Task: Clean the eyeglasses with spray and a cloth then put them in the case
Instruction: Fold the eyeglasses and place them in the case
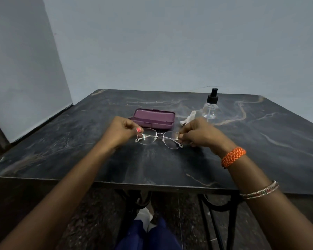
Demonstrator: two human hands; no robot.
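Thin metal-framed eyeglasses (159,138) with clear lenses are held just above the dark marble table (152,165), temples folded behind the lenses. My left hand (121,131) pinches the left end of the frame. My right hand (201,132) pinches the right end. Behind the glasses lies an open purple case (153,118), lid raised toward me. A crumpled white cloth (188,119) lies right of the case, partly hidden by my right hand. A clear spray bottle (210,105) with a black nozzle stands upright behind the cloth.
Grey walls stand close behind and left of the table. The table's front edge (134,184) runs below my forearms, with black metal legs (215,213) beneath. An orange band and thin bangles sit on my right wrist.
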